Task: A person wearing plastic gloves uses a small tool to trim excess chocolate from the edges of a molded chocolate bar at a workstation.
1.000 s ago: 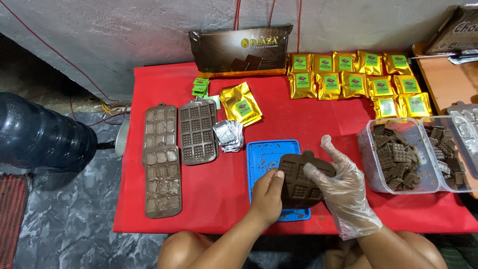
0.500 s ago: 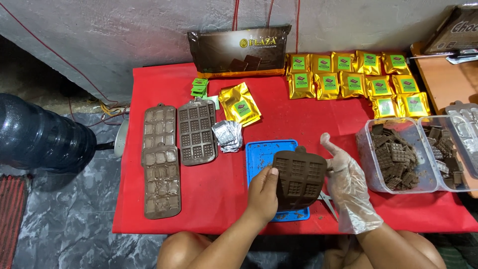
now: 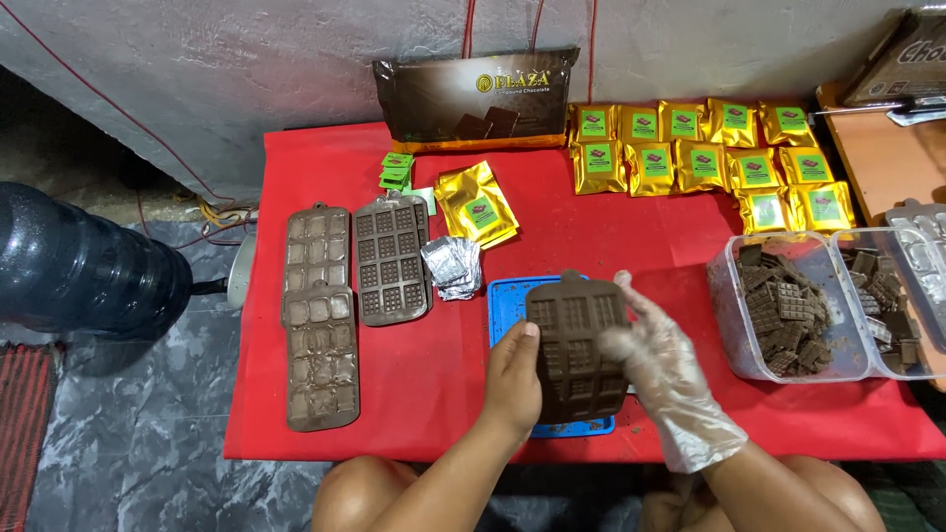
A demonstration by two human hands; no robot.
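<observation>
I hold a brown silicone chocolate mould (image 3: pixel 574 340) upright over a blue tray (image 3: pixel 505 299), its grid of cavities facing me. My bare left hand (image 3: pixel 514 379) grips its left edge. My right hand (image 3: pixel 658 365), in a clear plastic glove, grips its right edge. The blue tray lies flat on the red table (image 3: pixel 641 236), mostly hidden behind the mould and my hands.
Three more brown moulds (image 3: pixel 320 315) lie at the left beside silver foil wrappers (image 3: pixel 451 266). Gold pouches (image 3: pixel 705 158) and a large brown chocolate bag (image 3: pixel 473 99) sit at the back. Clear tubs of chocolate pieces (image 3: pixel 788 305) stand at right. A dark water jug (image 3: pixel 84 271) is off the table's left.
The mould has been lifted off the blue tray and turned from lying flat to upright, cavities toward me. Both hands stayed on its edges.
</observation>
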